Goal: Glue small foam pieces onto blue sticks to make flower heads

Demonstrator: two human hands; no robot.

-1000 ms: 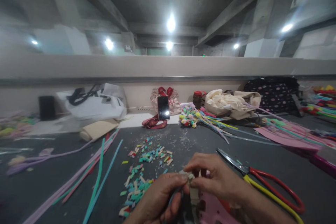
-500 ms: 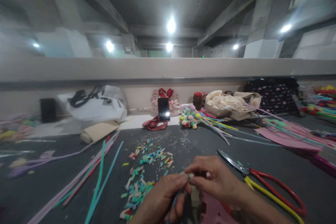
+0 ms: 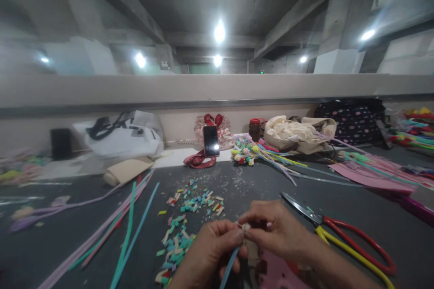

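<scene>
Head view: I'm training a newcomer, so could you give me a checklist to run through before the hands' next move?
1. Pale piece pinched by both the left hand and the right hand: ok.
2. Blue strip visible at the left hand: ok.
3. Pale piece firmly joined to the blue strip: cannot tell, the hands cover that spot.
4. Scissors out of hand, lying on the table on the right-hand side: ok.
5. Table free of loose scraps: not ok, many lie beside the left hand.
</scene>
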